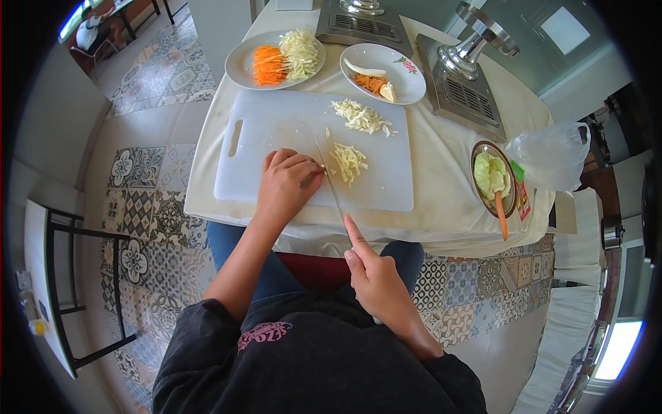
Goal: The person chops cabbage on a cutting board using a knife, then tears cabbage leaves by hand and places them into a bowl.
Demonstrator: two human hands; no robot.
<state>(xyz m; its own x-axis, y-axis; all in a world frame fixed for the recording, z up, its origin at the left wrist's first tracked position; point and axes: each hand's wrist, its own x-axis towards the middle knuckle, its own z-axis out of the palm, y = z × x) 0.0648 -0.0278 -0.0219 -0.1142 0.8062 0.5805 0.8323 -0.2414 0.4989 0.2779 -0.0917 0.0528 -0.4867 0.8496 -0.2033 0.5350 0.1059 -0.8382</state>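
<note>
My right hand (372,272) grips a knife (331,183), its long thin blade pointing away from me over the white cutting board (248,186). Curled beside the blade, my left hand (289,183) pinches a pale vegetable piece (323,167) against the board; most of that piece is hidden under the fingers. Just right of the blade lies a small heap of pale cut strips (349,162). A second heap of pale chopped vegetable (360,116) is farther back on the board.
Behind the board stand a plate of shredded carrot (269,65) and shredded pale vegetable (298,54), and a flowered plate (407,86) with scraps. Metal stands (462,90) are at the back. To the right are a bowl of leaves (491,172), with an orange handle, and a plastic bag (552,155).
</note>
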